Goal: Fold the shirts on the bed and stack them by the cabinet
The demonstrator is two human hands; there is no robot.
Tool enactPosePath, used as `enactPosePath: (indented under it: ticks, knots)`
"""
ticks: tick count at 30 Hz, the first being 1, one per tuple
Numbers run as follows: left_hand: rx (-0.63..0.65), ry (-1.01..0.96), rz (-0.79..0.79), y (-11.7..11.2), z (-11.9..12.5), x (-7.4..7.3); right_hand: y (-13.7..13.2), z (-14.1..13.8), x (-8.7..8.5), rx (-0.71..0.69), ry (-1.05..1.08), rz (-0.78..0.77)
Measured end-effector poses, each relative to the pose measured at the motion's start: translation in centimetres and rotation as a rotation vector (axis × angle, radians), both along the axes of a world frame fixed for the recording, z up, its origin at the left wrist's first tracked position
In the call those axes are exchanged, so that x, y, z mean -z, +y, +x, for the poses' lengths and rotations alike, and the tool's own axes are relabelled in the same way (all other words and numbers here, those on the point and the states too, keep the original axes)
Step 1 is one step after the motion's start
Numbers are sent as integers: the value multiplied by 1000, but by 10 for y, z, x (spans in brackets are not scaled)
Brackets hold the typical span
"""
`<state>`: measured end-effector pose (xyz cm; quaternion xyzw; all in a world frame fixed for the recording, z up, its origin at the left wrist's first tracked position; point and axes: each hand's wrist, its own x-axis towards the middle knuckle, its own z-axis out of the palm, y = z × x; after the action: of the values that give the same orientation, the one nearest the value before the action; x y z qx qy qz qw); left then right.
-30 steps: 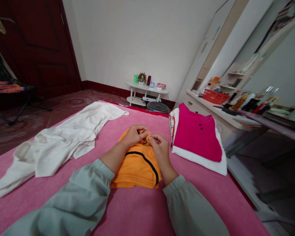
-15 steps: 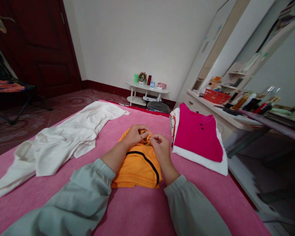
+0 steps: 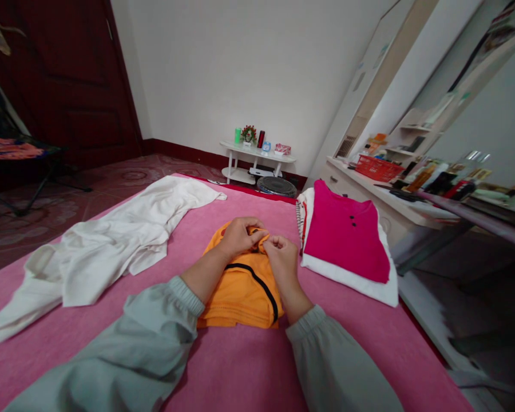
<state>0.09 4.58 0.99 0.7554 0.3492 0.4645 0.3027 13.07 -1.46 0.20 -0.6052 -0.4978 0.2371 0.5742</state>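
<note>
An orange garment (image 3: 244, 297) with a curved black stripe lies folded in front of me on a pink bed cover (image 3: 240, 366). At its far end, my left hand (image 3: 241, 236) pinches the bunched cloth between thumb and fingers. My right hand (image 3: 282, 254) grips the same gathered part from the right, fingertips close to the left thumb. Both hands are closed on the fabric, and some of the bunched cloth is hidden behind the fingers.
To the left a crumpled white garment (image 3: 111, 240) is spread out. A stack topped by a magenta shirt (image 3: 343, 234) lies at the right. Beyond the bed stands a small white table (image 3: 257, 151); a dresser with a red basket (image 3: 378, 167) is on the right.
My left hand has shifted very slightly to the right along the bunched orange cloth. My right hand keeps its hold, almost unmoved.
</note>
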Motion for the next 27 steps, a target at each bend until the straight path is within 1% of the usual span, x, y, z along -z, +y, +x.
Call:
enactPosePath:
  ticks: [3,6,11,14,17,20,23,25,27]
  knots:
    - [-45,-79,-26,4,-2,2,4,13,-3,26,49,21]
    - [-43,-103,-41,8,-4,5,6,22,-5,62,108,33]
    - [-53,-89,-32,9,-2,4,4,22,-8,79,123,76]
    - [-70,-121,-25,8,-1,2,5,19,-6,6,155,89]
    - [-72,-168,-27,6,0,0,9,20,-2,-36,92,104]
    - [-1,-172,-35,4,1,-3,10,23,0,-99,-32,115]
    - [38,-147,-53,6,-2,-6,10,26,-1,-196,-10,92]
    - [9,-106,-64,11,-11,-6,10,27,-1,-184,51,87]
    - [-45,-19,-78,19,-24,-5,10,29,1,-151,86,94]
